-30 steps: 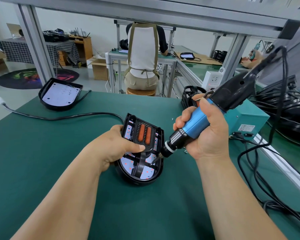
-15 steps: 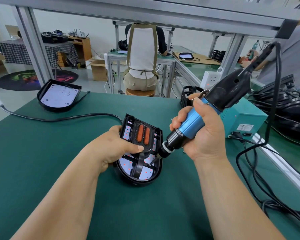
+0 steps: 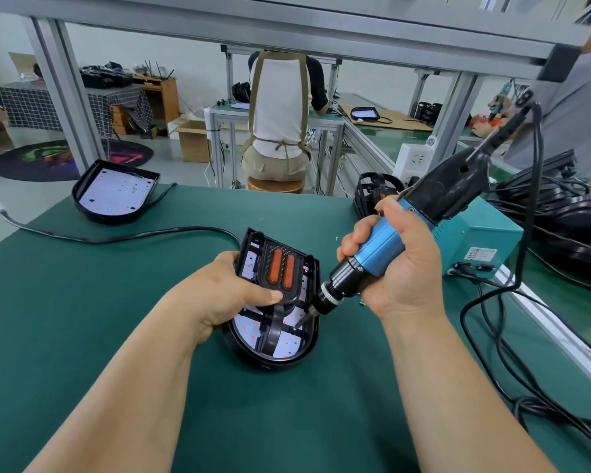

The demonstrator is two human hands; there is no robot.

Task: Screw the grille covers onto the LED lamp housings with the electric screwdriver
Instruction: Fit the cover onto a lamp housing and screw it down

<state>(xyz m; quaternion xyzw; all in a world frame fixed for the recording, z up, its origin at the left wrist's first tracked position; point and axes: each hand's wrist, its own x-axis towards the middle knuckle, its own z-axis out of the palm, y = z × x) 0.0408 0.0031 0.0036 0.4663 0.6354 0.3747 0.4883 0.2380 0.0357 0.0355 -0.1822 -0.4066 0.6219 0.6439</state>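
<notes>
Screwdriver (image 3: 379, 249) gripped in right hand (image 3: 406, 278), tip obscured among grille cover (image 3: 275, 331), left hand (image 3: 219, 295) clasping housing (image 3: 270, 361)

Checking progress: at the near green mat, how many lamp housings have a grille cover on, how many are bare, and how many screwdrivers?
Housing with grille cover: 1
Bare housing: 1
Screwdriver: 1
Total: 3

Both forearms bare. Left arm runs up from 7 o'clock, wrist straight. My left hand (image 3: 226, 295) grips the lamp (image 3: 273, 356) at its 9 o'clock edge, thumb flat across the top and pointing to 3 o'clock. Right arm runs up from 5 o'clock. My right hand (image 3: 400, 268) is fisted round the screwdriver (image 3: 379, 247), thumb at 12, curled fingers at 9 o'clock.
</notes>
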